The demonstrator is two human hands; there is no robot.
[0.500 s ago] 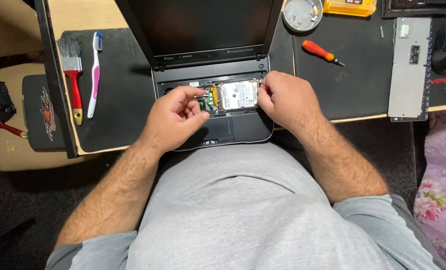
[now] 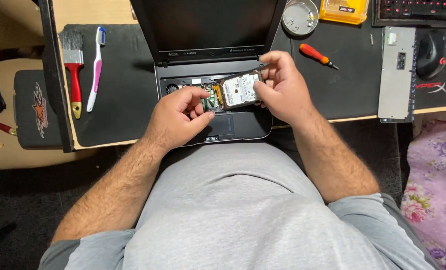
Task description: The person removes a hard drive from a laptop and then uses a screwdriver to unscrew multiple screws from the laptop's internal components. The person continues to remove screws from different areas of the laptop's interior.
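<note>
Right hand (image 2: 281,89) pinches the hard drive (image 2: 240,90) by its right edge, tilting it up out of the open laptop (image 2: 243,127), long axis running left to right. Left hand (image 2: 179,116), fingers curled together, rests just beside the drive's lower left end, touching the circuit board (image 2: 212,98). Well apart on the tabletop (image 2: 353,95) lies a screwdriver (image 2: 317,54).

The laptop (image 2: 210,65) is black, and the drive (image 2: 240,90) is silver with a white label. The screwdriver (image 2: 317,54) has an orange-red handle with a black tip. The paintbrush (image 2: 75,70) is red with a grey ferrule and dark bristles; the toothbrush (image 2: 95,67) is white, pink and blue. The mat (image 2: 118,100) is black, the box (image 2: 344,10) yellow, the dish (image 2: 300,16) silvery, the shirt (image 2: 243,215) grey, the cloth (image 2: 435,190) pink with flowers
</note>
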